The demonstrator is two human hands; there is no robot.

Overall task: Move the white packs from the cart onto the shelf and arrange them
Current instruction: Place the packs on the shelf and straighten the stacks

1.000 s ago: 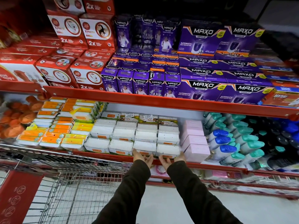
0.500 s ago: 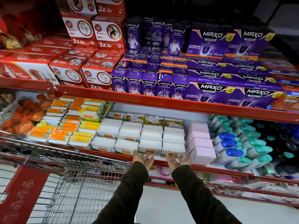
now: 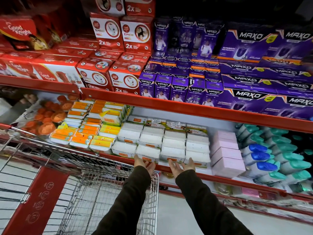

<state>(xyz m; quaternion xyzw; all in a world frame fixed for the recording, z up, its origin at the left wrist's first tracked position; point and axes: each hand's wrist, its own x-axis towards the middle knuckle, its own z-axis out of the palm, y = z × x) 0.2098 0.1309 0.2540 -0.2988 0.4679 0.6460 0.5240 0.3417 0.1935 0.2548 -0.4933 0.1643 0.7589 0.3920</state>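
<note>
Nearest the camera, two dark sleeves reach up over the wire cart (image 3: 94, 197), whose red panel carries small white pictograms too blurred to read. The left hand (image 3: 144, 164) and the right hand (image 3: 182, 167) are both spread, palms up and holding nothing, fingertips at the red front lip of the shelf (image 3: 220, 178) just below the front row of white packs (image 3: 162, 143). The white packs lie flat in four columns running back from that lip, each a pale block with an orange label on its front edge, the print too small to make out; the rearmost ones show green printed tops and white price stickers. Left of the white packs sit orange-and-yellow packs (image 3: 88, 131); right of them, a column of pink boxes (image 3: 227, 153), then bottles with blue and teal caps (image 3: 271, 155). On the upper shelf behind and above the white packs, red boxes (image 3: 108, 77) read "Good Knight", "XPRESS" and "2x", and purple boxes (image 3: 245, 95) read "MAXO" and "AUTOMATIC".
</note>
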